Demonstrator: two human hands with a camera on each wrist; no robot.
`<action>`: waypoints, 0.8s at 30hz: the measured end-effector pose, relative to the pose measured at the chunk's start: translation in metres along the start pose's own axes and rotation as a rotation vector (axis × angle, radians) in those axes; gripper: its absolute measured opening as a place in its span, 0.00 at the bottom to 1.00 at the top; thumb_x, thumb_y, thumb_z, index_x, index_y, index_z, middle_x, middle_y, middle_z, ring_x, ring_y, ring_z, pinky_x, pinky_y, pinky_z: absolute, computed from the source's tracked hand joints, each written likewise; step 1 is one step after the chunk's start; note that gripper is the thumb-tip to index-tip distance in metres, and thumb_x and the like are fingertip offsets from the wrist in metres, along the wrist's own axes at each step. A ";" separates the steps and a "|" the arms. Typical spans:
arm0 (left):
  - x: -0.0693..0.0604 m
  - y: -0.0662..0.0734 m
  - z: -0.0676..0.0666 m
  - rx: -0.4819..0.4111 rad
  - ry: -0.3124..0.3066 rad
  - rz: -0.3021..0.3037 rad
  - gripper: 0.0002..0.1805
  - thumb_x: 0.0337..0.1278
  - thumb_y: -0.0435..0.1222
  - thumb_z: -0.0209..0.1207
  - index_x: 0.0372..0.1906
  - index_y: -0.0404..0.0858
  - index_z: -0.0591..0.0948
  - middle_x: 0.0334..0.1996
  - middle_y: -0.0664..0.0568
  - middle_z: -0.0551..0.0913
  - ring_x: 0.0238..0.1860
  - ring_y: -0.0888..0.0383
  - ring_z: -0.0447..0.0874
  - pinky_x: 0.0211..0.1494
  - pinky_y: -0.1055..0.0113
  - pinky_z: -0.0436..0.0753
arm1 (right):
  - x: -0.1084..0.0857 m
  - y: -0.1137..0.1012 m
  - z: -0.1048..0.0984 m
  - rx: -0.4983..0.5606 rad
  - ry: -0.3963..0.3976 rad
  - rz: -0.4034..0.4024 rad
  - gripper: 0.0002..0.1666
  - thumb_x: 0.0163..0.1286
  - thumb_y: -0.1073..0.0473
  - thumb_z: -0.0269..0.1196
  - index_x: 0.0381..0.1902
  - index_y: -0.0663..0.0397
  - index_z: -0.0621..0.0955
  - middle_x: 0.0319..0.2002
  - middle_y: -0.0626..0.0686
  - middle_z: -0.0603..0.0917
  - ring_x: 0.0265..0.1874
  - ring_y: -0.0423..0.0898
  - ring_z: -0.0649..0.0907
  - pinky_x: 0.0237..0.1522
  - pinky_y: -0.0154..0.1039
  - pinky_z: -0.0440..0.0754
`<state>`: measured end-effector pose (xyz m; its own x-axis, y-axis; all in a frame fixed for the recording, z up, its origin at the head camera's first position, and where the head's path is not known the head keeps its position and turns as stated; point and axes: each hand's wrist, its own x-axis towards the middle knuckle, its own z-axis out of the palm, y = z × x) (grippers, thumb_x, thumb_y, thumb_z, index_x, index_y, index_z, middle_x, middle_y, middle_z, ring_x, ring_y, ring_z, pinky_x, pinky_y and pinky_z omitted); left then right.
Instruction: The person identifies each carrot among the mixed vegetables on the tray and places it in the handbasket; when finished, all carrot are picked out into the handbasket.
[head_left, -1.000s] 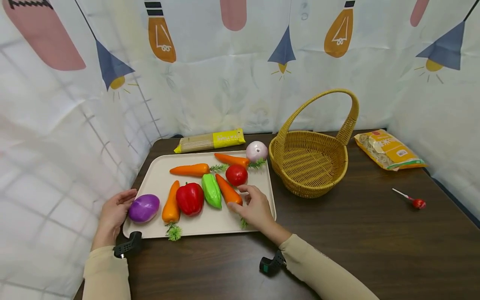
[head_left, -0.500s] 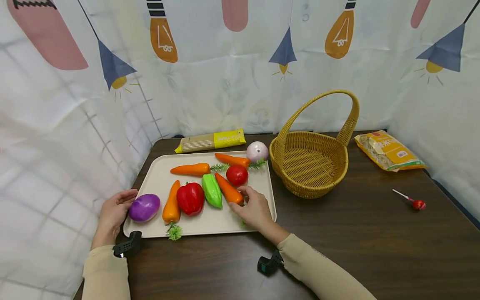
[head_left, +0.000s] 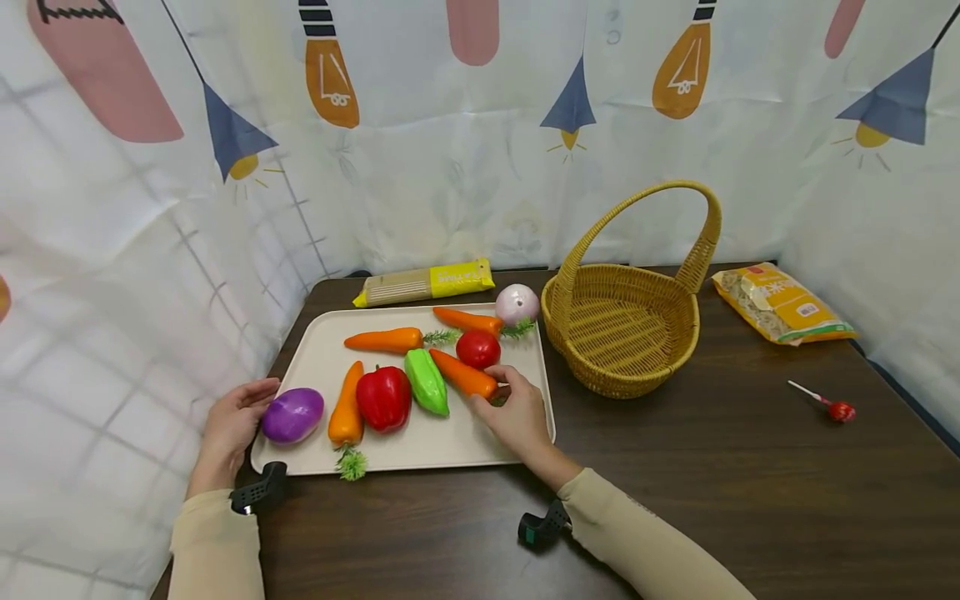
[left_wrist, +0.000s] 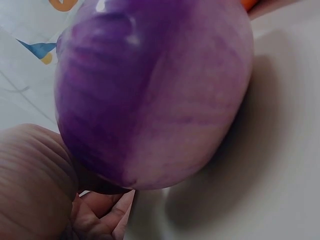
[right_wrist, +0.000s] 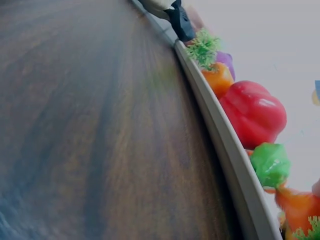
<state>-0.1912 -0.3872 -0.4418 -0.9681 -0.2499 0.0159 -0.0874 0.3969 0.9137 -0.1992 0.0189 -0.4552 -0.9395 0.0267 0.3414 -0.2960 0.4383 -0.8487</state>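
In the head view my right hand (head_left: 519,413) pinches the thick end of an orange carrot (head_left: 459,372) between thumb and fingers. The carrot lies slanted on the beige tray (head_left: 450,450), close to a red tomato (head_left: 478,348) and a light green, ridged vegetable (head_left: 427,382). At the tray's left edge my left hand (head_left: 234,423) rests beside a glossy purple, rounded vegetable (head_left: 293,416), its fingers loosely bent. That purple vegetable (left_wrist: 155,95) fills much of the left wrist view, with the left thumb (left_wrist: 35,180) against or very near it. The right wrist view barely catches the right hand.
Also on the tray are a red bell pepper (head_left: 384,399), more carrots (head_left: 346,408) and a pale onion (head_left: 517,305). Behind it lies a yellow noodle pack (head_left: 423,282). A wicker basket (head_left: 622,333), an orange-yellow bag (head_left: 783,302) and a red lollipop (head_left: 840,412) stand or lie rightward.
My right hand has closed on the carrot and shifted its thick end slightly up and right, so the carrot lies flatter. My left hand stays in place.
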 end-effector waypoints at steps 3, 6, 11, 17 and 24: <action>0.000 0.000 0.001 0.016 0.000 -0.005 0.24 0.65 0.22 0.45 0.65 0.21 0.66 0.41 0.72 0.79 0.40 0.84 0.74 0.44 0.86 0.74 | 0.000 -0.001 -0.001 0.046 0.027 -0.013 0.22 0.53 0.60 0.72 0.47 0.53 0.82 0.41 0.50 0.85 0.33 0.44 0.83 0.36 0.35 0.81; 0.001 -0.001 0.000 0.016 -0.001 -0.007 0.23 0.66 0.22 0.45 0.65 0.21 0.66 0.41 0.71 0.79 0.40 0.84 0.74 0.44 0.86 0.74 | 0.000 -0.003 -0.002 0.093 0.044 -0.036 0.22 0.54 0.62 0.72 0.48 0.53 0.81 0.43 0.50 0.84 0.34 0.44 0.83 0.37 0.35 0.81; 0.001 -0.001 0.001 0.003 -0.006 -0.004 0.23 0.67 0.22 0.45 0.65 0.21 0.66 0.39 0.73 0.78 0.39 0.84 0.74 0.44 0.87 0.74 | 0.002 -0.009 -0.005 0.184 0.053 -0.042 0.22 0.55 0.64 0.71 0.49 0.54 0.81 0.45 0.51 0.84 0.37 0.46 0.84 0.38 0.34 0.83; 0.001 -0.001 0.000 0.004 -0.006 -0.012 0.23 0.67 0.23 0.46 0.65 0.21 0.66 0.38 0.74 0.78 0.39 0.85 0.74 0.43 0.85 0.75 | 0.006 -0.020 -0.013 0.310 0.049 -0.037 0.22 0.55 0.69 0.72 0.50 0.59 0.82 0.48 0.57 0.84 0.40 0.53 0.85 0.41 0.40 0.85; 0.001 -0.003 0.000 0.006 -0.009 -0.006 0.23 0.66 0.22 0.45 0.66 0.21 0.66 0.40 0.73 0.78 0.40 0.84 0.74 0.44 0.87 0.74 | 0.008 -0.058 -0.044 0.306 0.014 -0.082 0.22 0.56 0.74 0.69 0.50 0.71 0.80 0.51 0.66 0.81 0.43 0.61 0.84 0.43 0.50 0.85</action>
<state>-0.1921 -0.3885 -0.4441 -0.9697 -0.2443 0.0069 -0.0944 0.4004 0.9115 -0.1822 0.0328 -0.3856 -0.9087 0.0158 0.4171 -0.4104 0.1492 -0.8996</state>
